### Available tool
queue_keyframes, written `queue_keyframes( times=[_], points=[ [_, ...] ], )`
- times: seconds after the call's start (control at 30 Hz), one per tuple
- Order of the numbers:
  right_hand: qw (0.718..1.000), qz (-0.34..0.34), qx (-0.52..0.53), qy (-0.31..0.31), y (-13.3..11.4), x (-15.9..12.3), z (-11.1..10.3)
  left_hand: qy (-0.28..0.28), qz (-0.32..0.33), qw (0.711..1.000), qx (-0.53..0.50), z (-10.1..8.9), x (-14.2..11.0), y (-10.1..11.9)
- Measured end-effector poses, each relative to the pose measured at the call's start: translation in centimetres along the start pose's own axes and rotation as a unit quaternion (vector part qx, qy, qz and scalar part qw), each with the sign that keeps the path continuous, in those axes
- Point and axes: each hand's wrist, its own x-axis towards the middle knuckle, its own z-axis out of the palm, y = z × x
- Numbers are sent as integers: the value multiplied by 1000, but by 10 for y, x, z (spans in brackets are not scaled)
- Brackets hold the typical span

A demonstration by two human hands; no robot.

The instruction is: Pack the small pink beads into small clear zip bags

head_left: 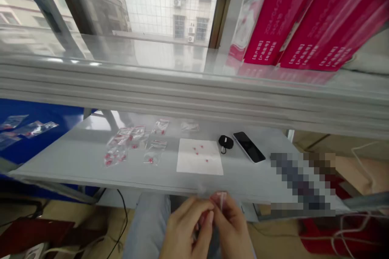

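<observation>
My left hand and my right hand meet low in the view, just below the table's front edge, above my lap. Both pinch a small clear plastic bag between the fingertips; its content is too blurred to name. On the grey table lies a white paper sheet with a few tiny red pieces on it. Left of the sheet lie several small clear bags with red pieces.
A black phone and a small black object lie right of the sheet. A shelf overhead carries red boxes. A blue surface with more bags stands at left. Cables hang below the table.
</observation>
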Motion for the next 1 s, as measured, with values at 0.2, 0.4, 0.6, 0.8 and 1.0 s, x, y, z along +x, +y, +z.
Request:
queue_keyframes(
  times=[0.2,0.4,0.6,0.8,1.0],
  points=[
    [1000,3,-11,14,-5,-17,-2,56,-111,992,-29,33,-12,3],
    [994,-32,-102,12,-18,-25,0,81,-133,985,-78,23,-14,8],
    [991,-64,-119,-3,-20,-28,6,90,-150,982,-75,15,-21,10],
    [984,-83,-160,8,-18,-28,7,80,-165,978,-99,12,-24,2],
    [960,-125,-246,44,-24,-25,15,105,-179,971,-120,12,-19,1]
  ],
)
